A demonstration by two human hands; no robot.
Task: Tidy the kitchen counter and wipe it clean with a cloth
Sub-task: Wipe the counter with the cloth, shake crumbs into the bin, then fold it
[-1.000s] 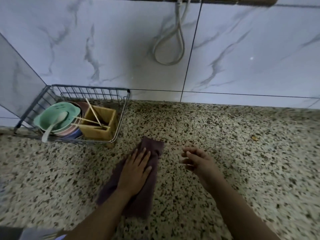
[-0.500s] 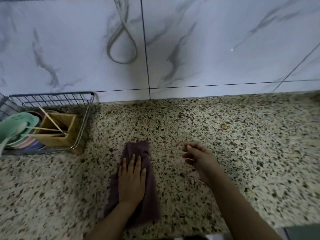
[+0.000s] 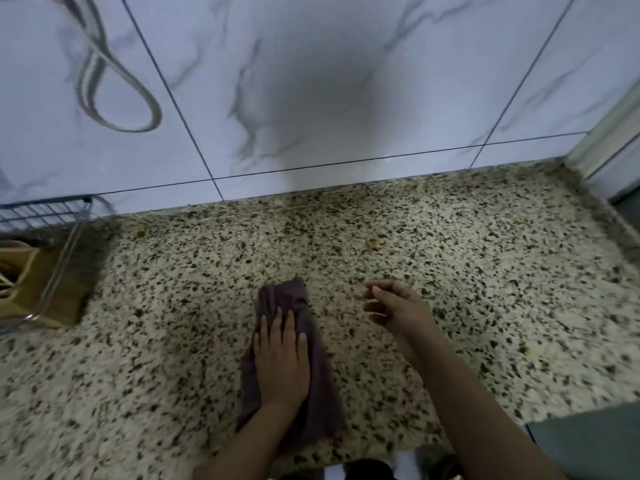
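A dark purple-brown cloth (image 3: 320, 403) lies lengthwise on the speckled stone counter (image 3: 485, 306), near its front edge. My left hand (image 3: 281, 358) presses flat on the cloth, fingers together and pointing toward the wall. To the right of the cloth, my right hand (image 3: 394, 308) hovers just above the counter with its fingers loosely curled and nothing in it. A small brown crumb (image 3: 373, 243) lies beyond my right hand, and another crumb (image 3: 140, 233) lies near the wall at the left.
A wire dish rack (image 3: 52, 216) with a wooden box (image 3: 48, 282) in it stands at the left edge. A looped cable (image 3: 114, 91) hangs on the marble-tiled wall. The counter ends at the right (image 3: 620, 244) and at the front right (image 3: 554, 412).
The view has swung right, so the rack has slid to the left edge. My left hand has pushed the cloth to the right along the counter. My right hand kept its place beside it.
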